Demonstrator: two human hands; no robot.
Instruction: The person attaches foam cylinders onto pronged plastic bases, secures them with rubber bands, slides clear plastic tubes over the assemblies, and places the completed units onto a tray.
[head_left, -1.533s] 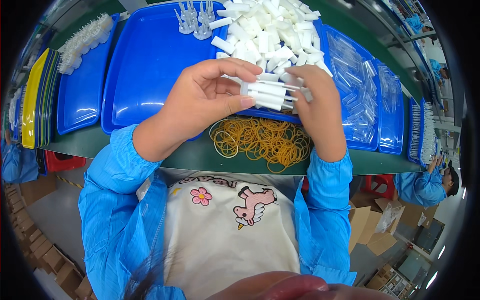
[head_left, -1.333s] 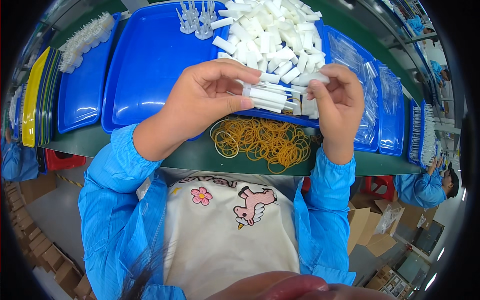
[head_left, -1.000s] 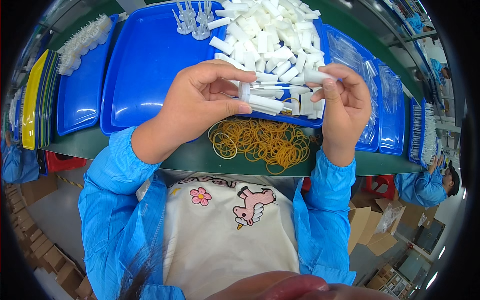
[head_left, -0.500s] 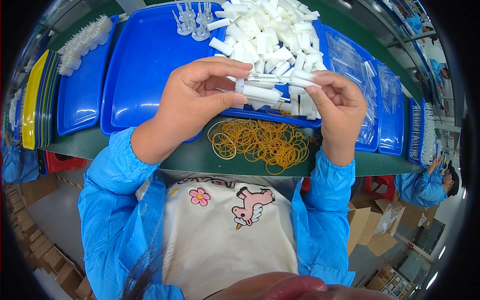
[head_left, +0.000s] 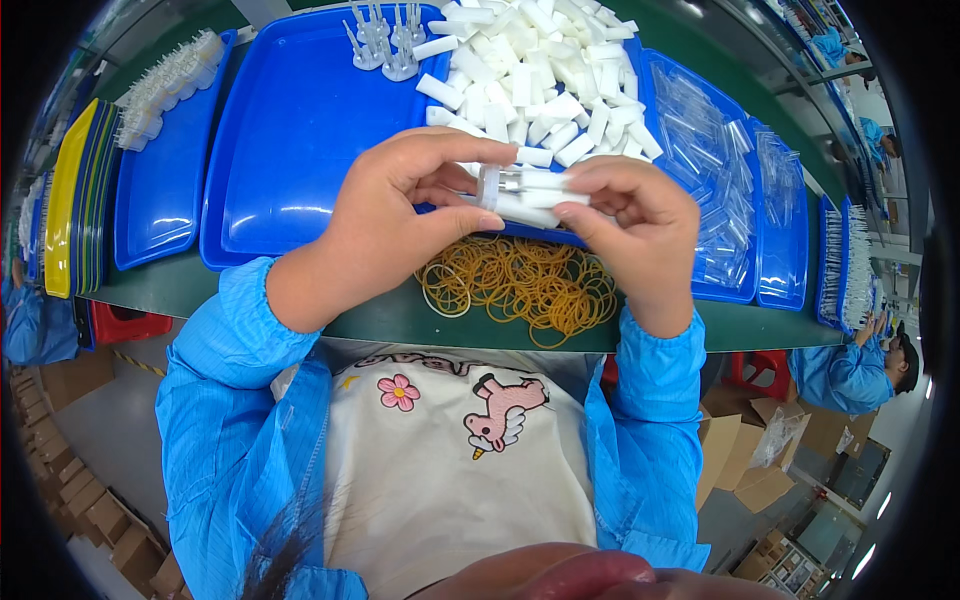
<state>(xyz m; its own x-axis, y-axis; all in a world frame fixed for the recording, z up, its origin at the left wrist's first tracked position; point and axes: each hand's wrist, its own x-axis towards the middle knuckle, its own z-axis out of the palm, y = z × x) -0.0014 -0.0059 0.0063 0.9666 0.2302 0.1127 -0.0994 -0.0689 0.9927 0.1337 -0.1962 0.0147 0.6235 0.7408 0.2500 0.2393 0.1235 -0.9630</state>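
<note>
My left hand [head_left: 405,195] is closed on the rim of a clear plastic holder with metal pins [head_left: 489,187], which points to the right. White foam pieces [head_left: 525,212] sit along its pins. From the right, my right hand [head_left: 640,205] pinches a white foam piece [head_left: 548,181] against the pin end, lined up with the holder. My fingers partly cover both the holder and this foam piece. Behind my hands lies a heap of loose white foam pieces [head_left: 540,85].
A blue tray [head_left: 290,130] at the left bears pin holders [head_left: 385,45]. Tangled tan rubber bands [head_left: 520,285] lie on the green table just in front of my hands. Clear tubes [head_left: 700,180] fill a blue tray at the right. Stacked trays [head_left: 75,200] stand far left.
My right hand has moved left and slightly down, bringing its foam piece from beyond the pin tips onto the holder's pins. My left hand stays nearly in place.
</note>
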